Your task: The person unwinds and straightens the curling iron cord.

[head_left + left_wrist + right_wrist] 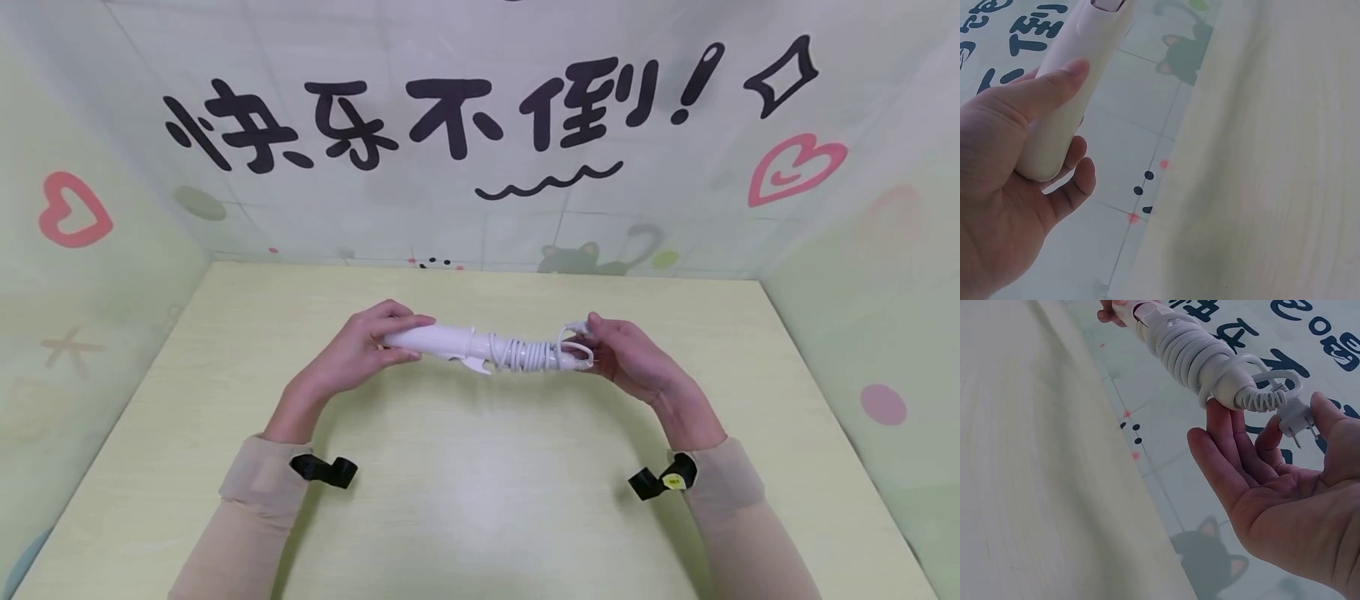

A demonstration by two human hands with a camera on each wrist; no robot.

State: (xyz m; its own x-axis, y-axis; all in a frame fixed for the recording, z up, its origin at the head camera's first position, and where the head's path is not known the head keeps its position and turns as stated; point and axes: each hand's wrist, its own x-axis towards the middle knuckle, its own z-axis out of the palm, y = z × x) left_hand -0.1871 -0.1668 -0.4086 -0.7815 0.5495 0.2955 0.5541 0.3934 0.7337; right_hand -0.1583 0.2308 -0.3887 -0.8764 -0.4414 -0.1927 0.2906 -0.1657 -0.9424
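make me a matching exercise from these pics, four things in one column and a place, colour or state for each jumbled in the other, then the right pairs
Column one
1. left hand
2. right hand
3. cord
4. tabletop

Column two
A. coiled around the white device
B. pale yellow, below both hands
C. gripping the device's end that has no coils
D. pinching the two-pin plug

Right pairs
1-C, 2-D, 3-A, 4-B
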